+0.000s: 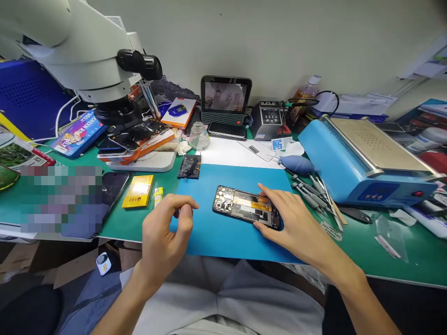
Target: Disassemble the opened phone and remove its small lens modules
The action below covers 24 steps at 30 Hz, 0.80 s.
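An opened smartphone (244, 207), back cover off with its boards and orange flex showing, lies on a blue work mat (223, 235). My right hand (291, 216) grips the phone's right end, fingers along its far edge and thumb on the near edge. My left hand (167, 223) hovers above the mat's left edge, a little left of the phone, thumb and fingers pinched together; whether something tiny sits between them I cannot tell. A black battery (189, 166) lies just beyond the mat's far left corner.
A microscope (91, 51) looms at the left over a stack of phones (136, 139). A blue heating machine (363, 163) stands right, with tweezers and tools (314, 193) beside it. A small screen (226, 100), glass jar (199, 136), yellow box (138, 190) and dark phone (113, 188) also lie around.
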{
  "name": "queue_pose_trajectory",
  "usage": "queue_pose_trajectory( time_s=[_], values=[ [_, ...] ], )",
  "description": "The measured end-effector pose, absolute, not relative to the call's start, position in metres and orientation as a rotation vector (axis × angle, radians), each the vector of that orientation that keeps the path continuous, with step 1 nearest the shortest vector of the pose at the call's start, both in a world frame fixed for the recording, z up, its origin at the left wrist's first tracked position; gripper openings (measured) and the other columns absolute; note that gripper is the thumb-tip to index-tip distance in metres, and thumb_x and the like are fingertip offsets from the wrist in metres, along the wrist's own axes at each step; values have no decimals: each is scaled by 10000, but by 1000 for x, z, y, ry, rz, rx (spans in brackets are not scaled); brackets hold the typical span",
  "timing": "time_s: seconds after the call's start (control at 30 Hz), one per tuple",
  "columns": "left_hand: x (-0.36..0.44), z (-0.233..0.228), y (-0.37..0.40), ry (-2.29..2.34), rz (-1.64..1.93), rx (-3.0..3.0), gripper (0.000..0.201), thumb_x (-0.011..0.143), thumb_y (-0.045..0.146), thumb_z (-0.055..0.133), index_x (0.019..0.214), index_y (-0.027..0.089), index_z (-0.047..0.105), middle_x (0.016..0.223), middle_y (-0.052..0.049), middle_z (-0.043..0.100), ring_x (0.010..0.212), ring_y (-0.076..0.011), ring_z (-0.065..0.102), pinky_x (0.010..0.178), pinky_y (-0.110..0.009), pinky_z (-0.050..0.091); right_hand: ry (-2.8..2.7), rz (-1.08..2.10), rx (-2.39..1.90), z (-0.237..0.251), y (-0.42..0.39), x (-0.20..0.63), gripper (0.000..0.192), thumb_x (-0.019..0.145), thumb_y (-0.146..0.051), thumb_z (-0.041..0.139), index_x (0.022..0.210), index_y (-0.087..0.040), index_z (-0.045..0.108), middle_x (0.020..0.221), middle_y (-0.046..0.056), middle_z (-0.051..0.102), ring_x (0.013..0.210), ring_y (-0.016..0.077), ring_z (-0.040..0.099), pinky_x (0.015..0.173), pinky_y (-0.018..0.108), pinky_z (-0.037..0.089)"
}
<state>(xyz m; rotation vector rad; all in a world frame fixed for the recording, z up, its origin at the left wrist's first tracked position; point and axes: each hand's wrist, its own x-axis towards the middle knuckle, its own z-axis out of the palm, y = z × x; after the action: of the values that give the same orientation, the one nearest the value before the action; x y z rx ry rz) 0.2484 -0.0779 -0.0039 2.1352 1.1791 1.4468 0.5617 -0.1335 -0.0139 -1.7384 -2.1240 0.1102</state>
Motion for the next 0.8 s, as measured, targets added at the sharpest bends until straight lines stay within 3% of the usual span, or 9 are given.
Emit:
queue_pose_trajectory(
  time_s=[0.17, 0.33, 0.4, 0.47, 0.53, 0.63, 0.7, 0.8],
  values=[
    [253, -1, -104, 1235, 1282, 2212, 192, 1113, 143, 551, 1100, 274, 691, 869, 56, 698, 765, -110, 651, 733, -252, 496, -1922, -260, -1859, -32, -157, 528, 676, 1166, -619, 470, 1669, -168, 432, 1332, 168, 686, 1172, 346, 661, 975, 503, 503],
    [264, -12, -109, 1252, 1103, 2330, 136, 1137, 206, 551, 1183, 288, 650, 953, 56, 734, 827, -125, 687, 772, -266, 500, -1816, -386, -1882, -36, -172, 502, 855, 1123, -803, 403, 1662, -141, 441, 1219, 149, 722, 1086, 327, 679, 930, 480, 472],
    [266, -16, -110, 1275, 1025, 2360, 96, 1145, 256, 562, 1201, 284, 634, 983, 43, 737, 862, -140, 705, 774, -280, 507, -1812, -320, -1837, -33, -178, 502, 834, 1112, -814, 437, 1642, -171, 479, 1174, 102, 745, 1029, 279, 695, 902, 439, 508],
    [268, -20, -115, 1284, 951, 2403, 117, 1140, 367, 607, 1208, 273, 606, 1035, 15, 734, 917, -171, 722, 788, -305, 522, -1755, -171, -1787, -30, -184, 508, 633, 1162, -705, 477, 1595, -249, 549, 1170, 42, 768, 1021, 224, 715, 877, 372, 558],
    [272, -27, -123, 1277, 881, 2513, 377, 1084, 585, 678, 1230, 252, 579, 1176, -55, 730, 1037, -238, 725, 855, -365, 539, -1653, 36, -1743, -28, -189, 517, 399, 1206, -532, 497, 1540, -343, 609, 1182, -29, 794, 1041, 159, 745, 873, 275, 599],
    [283, -38, -138, 1263, 820, 2712, 752, 951, 848, 686, 1286, 187, 556, 1443, -216, 625, 1300, -389, 624, 1031, -507, 490, -1571, 346, -1713, -27, -192, 534, 329, 1210, -411, 505, 1510, -443, 636, 1195, -96, 816, 1035, 84, 779, 897, 151, 615],
    [293, -44, -144, 1255, 793, 2772, 758, 975, 800, 695, 1325, 145, 545, 1512, -266, 555, 1432, -438, 517, 1133, -556, 412, -1556, 479, -1706, -25, -190, 542, 336, 1201, -434, 517, 1510, -476, 641, 1191, -102, 821, 959, 69, 784, 797, 105, 615],
    [300, -44, -145, 1247, 776, 2724, 562, 1045, 585, 734, 1339, 155, 524, 1534, -252, 545, 1520, -410, 446, 1197, -540, 354, -1551, 571, -1691, -20, -182, 549, 322, 1183, -464, 545, 1478, -502, 670, 1113, -110, 830, 815, 66, 763, 541, 71, 530]
  ],
)
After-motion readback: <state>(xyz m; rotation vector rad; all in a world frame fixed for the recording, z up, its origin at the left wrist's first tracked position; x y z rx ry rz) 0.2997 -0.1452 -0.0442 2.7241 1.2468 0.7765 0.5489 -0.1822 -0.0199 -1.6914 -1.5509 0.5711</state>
